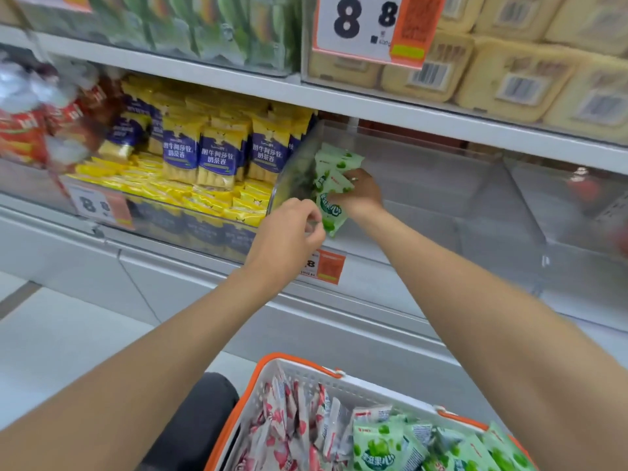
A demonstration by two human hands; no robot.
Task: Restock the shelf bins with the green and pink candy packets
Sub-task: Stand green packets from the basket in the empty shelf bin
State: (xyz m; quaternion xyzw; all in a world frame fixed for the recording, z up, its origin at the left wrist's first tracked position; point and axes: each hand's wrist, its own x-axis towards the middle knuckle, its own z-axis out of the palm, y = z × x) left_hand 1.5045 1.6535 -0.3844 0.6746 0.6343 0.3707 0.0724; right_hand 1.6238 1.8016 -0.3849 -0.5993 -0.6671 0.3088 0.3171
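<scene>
R hand (362, 193) grips green packets (332, 180) in bin (435, 195); L hand (289, 234) pinches 1.

White metal shelves (238, 86) run left to right under even, bright light. Yellow-and-blue snack packs (214, 154) fill the middle left, beige barcoded packs (509, 79) the upper right beside a price card (360, 25). A pale floor (51, 334) lies near left.

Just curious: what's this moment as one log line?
right hand: grips green packets in clear bin | left hand: at their lower edge | basket: spare packets
</scene>
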